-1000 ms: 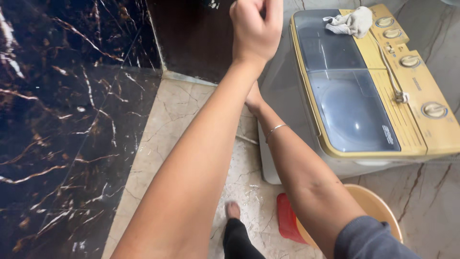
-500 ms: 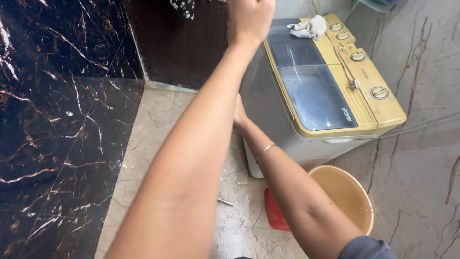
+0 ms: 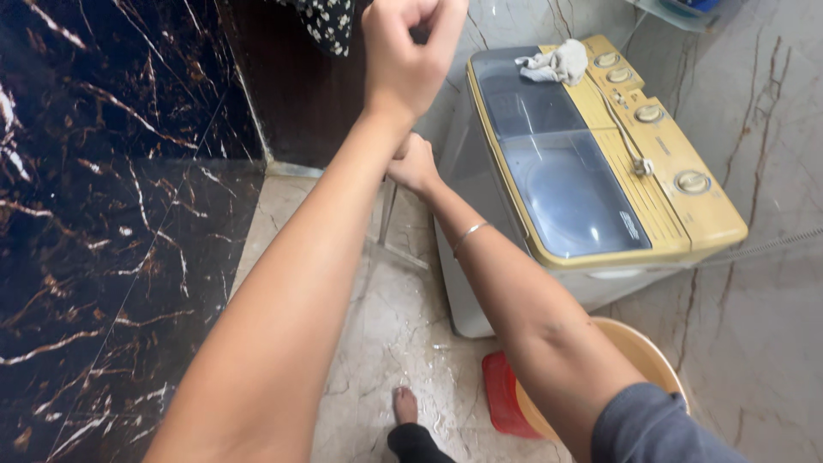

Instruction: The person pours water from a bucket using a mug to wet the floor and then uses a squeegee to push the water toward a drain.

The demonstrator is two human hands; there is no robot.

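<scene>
My left hand is raised at the top of the view, closed in a fist, and nothing shows inside it. My right hand sits lower, just behind my left forearm, its fingers also curled shut with nothing visible in them. A thin bangle rings my right wrist. Both hands hover in front of the near left corner of a yellow and white twin-tub washing machine. A crumpled white cloth lies on its far lid.
A beige bucket and a red flat thing stand on the wet marble floor under my right arm. My foot is below. Black marble wall at left, dark door behind, floral cloth hanging above.
The view has shifted and pulled closer. Both fists stay closed, one above the other. The washing machine now sits more to the right and lower in view.
</scene>
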